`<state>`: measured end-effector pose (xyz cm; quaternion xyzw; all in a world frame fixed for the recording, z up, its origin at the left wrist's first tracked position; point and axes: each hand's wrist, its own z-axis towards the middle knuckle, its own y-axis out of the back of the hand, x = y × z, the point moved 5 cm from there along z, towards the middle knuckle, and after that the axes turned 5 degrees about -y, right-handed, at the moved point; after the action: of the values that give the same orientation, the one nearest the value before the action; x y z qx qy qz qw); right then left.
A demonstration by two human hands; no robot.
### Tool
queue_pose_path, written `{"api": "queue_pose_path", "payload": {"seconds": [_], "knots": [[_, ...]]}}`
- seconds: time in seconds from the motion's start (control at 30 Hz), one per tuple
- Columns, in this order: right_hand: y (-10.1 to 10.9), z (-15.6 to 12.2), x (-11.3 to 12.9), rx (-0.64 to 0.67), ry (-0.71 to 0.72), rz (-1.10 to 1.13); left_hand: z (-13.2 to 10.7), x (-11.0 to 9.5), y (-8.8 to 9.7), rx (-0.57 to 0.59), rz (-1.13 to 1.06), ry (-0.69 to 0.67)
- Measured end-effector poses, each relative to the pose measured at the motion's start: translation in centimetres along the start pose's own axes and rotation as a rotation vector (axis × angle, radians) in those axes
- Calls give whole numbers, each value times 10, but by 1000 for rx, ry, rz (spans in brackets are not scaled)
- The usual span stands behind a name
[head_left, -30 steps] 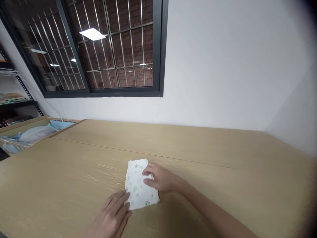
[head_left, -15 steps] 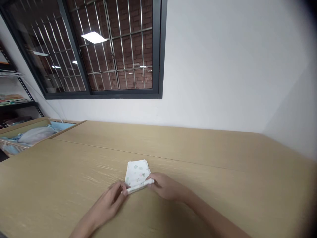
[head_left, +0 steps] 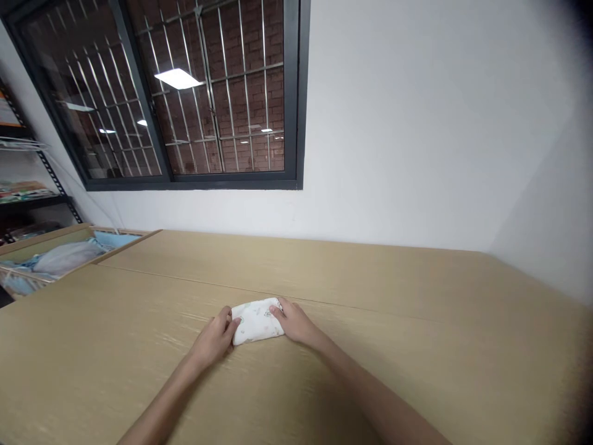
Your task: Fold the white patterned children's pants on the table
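Between the two hands, on the pale wooden table (head_left: 417, 321), lies a small folded cloth (head_left: 256, 320), white with faint printed figures, folded into a short, thick packet. The left hand (head_left: 214, 337) rests at the packet's left end, its fingers (head_left: 227, 321) curled against the fabric's edge and its thumb touching the near corner. The right hand (head_left: 295, 322) presses on the right end, fingertips lying on top of the cloth, the palm low on the table just behind it. Both hands are loosely closed on the cloth rather than spread flat, and both forearms run back toward the wearer. Beyond the hands, a seam crosses the table, with a white wall (head_left: 417, 123) behind it. Far off to the left of the left hand, a wooden bin (head_left: 28, 242) holds pale blue and grey fabric, beneath a barred window (head_left: 185, 93) showing brick.
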<state>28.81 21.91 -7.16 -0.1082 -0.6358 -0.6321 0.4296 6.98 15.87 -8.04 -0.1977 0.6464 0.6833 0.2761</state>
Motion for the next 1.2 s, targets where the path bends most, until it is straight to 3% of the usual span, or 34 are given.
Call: {"api": "queue_pose_path", "payload": {"seconds": [0.2,0.3,0.4,0.5,0.63,0.77,0.83,1.0,1.2], "knots": [[-8,15,-16,-119,-233,-23,19,6,-6,-30,244,79],[-11,15,-16,-133,-257,-36,24,9,-7,-27,325,111],[-8,11,-6,-221,-181,-112,25,2,-2,-59,375,140],[-2,3,18,-359,16,-234,22,-15,6,-188,409,149],[-17,-10,49,-235,301,-353,14,-39,-1,-351,373,-31],[-40,-19,51,-87,405,-414,10,-40,-34,-360,228,-327],[-47,-21,45,-49,417,-416,10,-32,-52,-326,157,-403],[-54,-19,33,-40,409,-432,11,-20,-77,-206,250,-380],[-50,-18,20,-68,343,-450,7,-12,-71,-218,390,-290]]}}
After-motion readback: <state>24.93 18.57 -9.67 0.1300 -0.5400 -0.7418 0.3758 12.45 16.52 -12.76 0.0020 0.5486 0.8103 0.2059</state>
